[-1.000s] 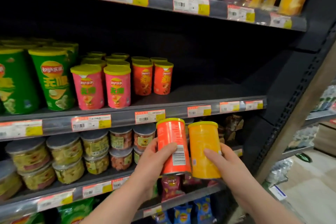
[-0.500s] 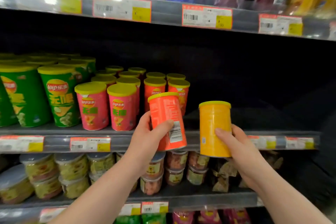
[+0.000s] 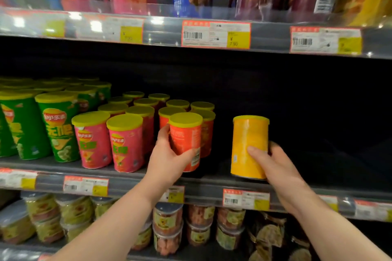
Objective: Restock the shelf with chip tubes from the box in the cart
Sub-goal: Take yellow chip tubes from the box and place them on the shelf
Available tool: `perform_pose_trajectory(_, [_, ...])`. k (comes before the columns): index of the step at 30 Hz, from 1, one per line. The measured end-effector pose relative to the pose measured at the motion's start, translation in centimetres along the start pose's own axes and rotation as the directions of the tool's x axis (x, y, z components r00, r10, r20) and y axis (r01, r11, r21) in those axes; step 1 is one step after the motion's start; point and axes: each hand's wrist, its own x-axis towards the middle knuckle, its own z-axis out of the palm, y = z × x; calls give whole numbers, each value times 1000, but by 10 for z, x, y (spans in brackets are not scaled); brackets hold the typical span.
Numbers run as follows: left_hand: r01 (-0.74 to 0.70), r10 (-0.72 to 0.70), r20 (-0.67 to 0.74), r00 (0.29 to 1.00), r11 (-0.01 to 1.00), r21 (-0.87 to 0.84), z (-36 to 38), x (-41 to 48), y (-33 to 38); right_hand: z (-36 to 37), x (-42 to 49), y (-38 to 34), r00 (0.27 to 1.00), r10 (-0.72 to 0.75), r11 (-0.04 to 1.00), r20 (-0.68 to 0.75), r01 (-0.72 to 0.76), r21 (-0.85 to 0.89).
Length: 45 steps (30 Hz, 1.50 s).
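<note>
Holding an orange tube (image 3: 186,142) with curled fingers, the left hand (image 3: 169,159) sets it by the others, while the right hand (image 3: 273,163) wraps a yellow tube (image 3: 248,144) on the shelf (image 3: 212,184).

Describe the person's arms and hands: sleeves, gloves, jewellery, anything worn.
Nothing is worn on either. The left hand and the right hand have no gloves, and no rings show. The forearms are bare as well, with no sleeve, watch or bracelet in view up to the picture's edge.

orange-red tube (image 3: 185,142): upright, shelf (image 3: 212,184) front | yellow tube (image 3: 249,146): upright, apart right
</note>
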Motion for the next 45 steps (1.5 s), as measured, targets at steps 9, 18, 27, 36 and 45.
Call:
perform_pose_trajectory(9, [21, -20, -8, 1000, 940, 342, -3, 8, -15, 8, 50, 11, 1000, -17, 990, 27, 20, -137])
perform_pose_trajectory(18, [-17, -13, 42, 999, 760, 649, -8, -1, -25, 27, 89, 17, 998, -42, 936, 35, 52, -349])
perform_pose_trajectory(27, [-57, 49, 30, 998, 745, 665, -7, -1, -27, 25, 108, 23, 988, 32, 925, 149, 27, -379])
perform_pose_trajectory(36, [-73, 61, 41, 997, 751, 657, -7, -1, -28, 29, 123, 23, 982, 90, 884, 167, -1, -468])
perform_pose_trajectory(45, [-55, 43, 35, 998, 743, 667, -7, 0, -31, 27, 138, 23, 979, 78, 861, 190, 29, -508])
